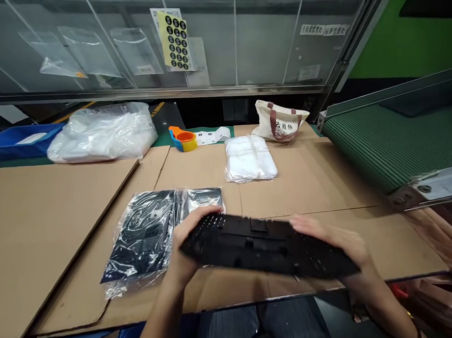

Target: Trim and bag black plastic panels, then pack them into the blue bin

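A long black plastic panel (261, 248) with slots at its ends and raised bosses is held tilted above the cardboard near the table's front edge. My left hand (187, 235) grips its left end, thumb side along the upper edge. At the right end my right hand (337, 241) is closed round it, slightly blurred, with fingertips over the top edge. Behind my left hand lies a dark flat part in a clear plastic bag (146, 235). A second bagged dark piece (203, 197) shows beside it, partly covered by my hand.
A stack of clear bags (250, 158) lies mid-table. Behind are a tape dispenser (184, 139), a cloth tote (280, 122), a bulky plastic bag (105, 133) and a blue tray (17, 141). A cardboard sheet (53, 225) covers the left; a green conveyor (403, 132) borders the right.
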A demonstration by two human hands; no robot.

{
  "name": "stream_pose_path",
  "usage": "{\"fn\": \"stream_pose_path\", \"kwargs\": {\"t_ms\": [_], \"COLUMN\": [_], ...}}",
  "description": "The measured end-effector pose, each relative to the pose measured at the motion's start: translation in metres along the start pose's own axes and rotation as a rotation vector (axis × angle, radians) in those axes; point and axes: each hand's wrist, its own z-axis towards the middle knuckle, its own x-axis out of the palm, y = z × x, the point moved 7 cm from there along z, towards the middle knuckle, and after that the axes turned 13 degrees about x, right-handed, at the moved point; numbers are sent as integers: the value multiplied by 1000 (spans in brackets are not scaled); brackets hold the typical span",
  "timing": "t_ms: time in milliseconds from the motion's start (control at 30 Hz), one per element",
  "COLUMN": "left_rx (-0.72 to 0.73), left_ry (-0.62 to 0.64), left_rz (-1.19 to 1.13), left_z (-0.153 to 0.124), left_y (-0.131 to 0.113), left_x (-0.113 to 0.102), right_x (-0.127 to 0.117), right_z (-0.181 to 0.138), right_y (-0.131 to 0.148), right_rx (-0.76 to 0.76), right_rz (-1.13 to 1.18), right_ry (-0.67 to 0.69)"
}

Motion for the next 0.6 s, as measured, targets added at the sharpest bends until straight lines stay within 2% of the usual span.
{"fn": "stream_pose_path", "kwargs": {"t_ms": [67,133,167,233,300,367,400,467,533,600], "left_rx": [-104,-181,-200,-181,-92,36,102,132,134,135], "left_ry": [12,46,72,105,137,275,399,521,637,730], "left_rz": [-8,-24,-29,7,136,390,558,620,671,728], "left_z": [10,23,33,56,86,115,126,140,143,137], "left_y": [8,12,13,12,10,14,20,40,62,81], "left_x": [-2,0,2,9,20,44,62,92,117,133], "right_x": [9,19,23,24,20,14,12,8,5,2], "right_z": [-3,-11,-16,-30,-45,-55,-59,-67,-78,-89], "right_y": [-26,-59,-74,-100,-117,-127,-130,-134,-137,-140], "right_rx": [195,468,599,782,867,885,891,917,955,989], "right_rz": [231,591,762,1000,1152,1246,1274,1302,1306,1300], "right_ry": [36,3,-58,-271,-508,-651,-676,-682,-683,-698]}}
